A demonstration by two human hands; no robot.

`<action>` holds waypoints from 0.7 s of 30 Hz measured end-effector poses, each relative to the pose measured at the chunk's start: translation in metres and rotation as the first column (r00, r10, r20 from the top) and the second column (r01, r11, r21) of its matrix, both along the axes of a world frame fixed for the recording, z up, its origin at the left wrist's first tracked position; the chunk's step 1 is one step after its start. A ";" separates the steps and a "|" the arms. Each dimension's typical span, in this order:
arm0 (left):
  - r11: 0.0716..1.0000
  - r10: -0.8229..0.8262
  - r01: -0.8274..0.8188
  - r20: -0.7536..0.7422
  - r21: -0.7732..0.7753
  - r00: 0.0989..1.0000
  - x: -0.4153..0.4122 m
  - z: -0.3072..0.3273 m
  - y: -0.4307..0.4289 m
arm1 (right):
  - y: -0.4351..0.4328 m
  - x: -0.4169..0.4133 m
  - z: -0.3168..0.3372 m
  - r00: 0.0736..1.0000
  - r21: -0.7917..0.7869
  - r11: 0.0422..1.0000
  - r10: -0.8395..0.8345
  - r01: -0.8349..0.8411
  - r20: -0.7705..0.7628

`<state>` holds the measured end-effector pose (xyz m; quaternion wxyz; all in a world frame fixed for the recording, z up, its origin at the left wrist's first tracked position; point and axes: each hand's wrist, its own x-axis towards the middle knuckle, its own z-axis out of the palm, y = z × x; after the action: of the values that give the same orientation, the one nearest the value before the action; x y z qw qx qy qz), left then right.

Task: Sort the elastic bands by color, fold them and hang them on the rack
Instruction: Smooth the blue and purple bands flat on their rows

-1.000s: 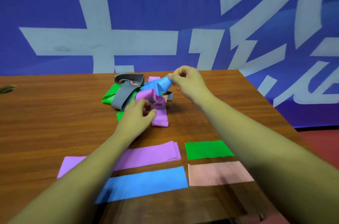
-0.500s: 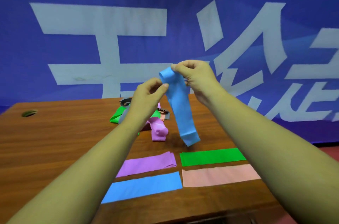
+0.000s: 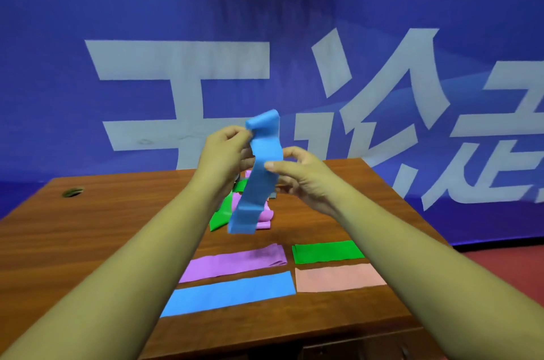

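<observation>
A blue elastic band (image 3: 259,174) hangs upright in the air above the table, both hands on it. My left hand (image 3: 226,153) pinches it near its top edge. My right hand (image 3: 297,171) grips it lower down, thumb across its front. Behind it on the table lies a tangled pile (image 3: 250,212) of green and purple bands, mostly hidden by my hands. Four flat bands lie in front: purple (image 3: 235,262), green (image 3: 326,252), blue (image 3: 229,293) and pink (image 3: 338,277). No rack is in view.
The wooden table (image 3: 103,227) has a cable hole (image 3: 72,191) at its far left. A blue banner with large white characters (image 3: 176,71) fills the wall behind. Red floor (image 3: 506,268) shows past the table's right edge.
The blue band was lifted out of the pile and raised. My left hand came up and took its top, while my right hand slid lower along it. The view tilted upward.
</observation>
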<state>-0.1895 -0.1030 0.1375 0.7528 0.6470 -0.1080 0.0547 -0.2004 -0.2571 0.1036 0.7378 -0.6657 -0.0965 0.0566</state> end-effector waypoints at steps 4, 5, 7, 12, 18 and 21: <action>0.981 -0.007 -0.017 -0.128 -0.191 0.992 -0.002 -0.004 0.012 | 0.005 -0.010 -0.016 0.997 -0.198 0.978 0.075 -0.072 0.009; 0.962 -0.053 0.000 -0.185 -0.274 0.981 -0.002 -0.005 0.014 | 0.006 -0.010 -0.018 0.998 -0.222 0.974 0.054 -0.046 0.030; 0.947 -0.181 0.092 -0.273 -0.309 0.945 -0.004 -0.010 0.019 | 0.008 -0.012 -0.016 0.999 -0.161 0.987 -0.009 0.015 0.036; 0.942 -0.252 0.318 -0.406 0.103 0.878 -0.012 -0.046 0.027 | 0.011 -0.011 -0.001 0.990 -0.018 0.990 -0.138 0.138 0.004; 0.960 -0.205 0.214 -0.068 0.180 0.976 -0.021 -0.069 0.028 | 0.008 -0.005 0.005 0.970 0.043 0.970 -0.239 0.241 -0.050; 0.940 -0.252 0.225 0.077 0.256 0.965 -0.022 -0.067 0.027 | 0.006 -0.004 0.003 0.948 0.044 0.951 -0.301 0.307 -0.106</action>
<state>-0.2113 -0.0758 0.0710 0.6611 0.7132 -0.2325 -0.0154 -0.2041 -0.2508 0.1070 0.7613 -0.6465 0.0418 -0.0280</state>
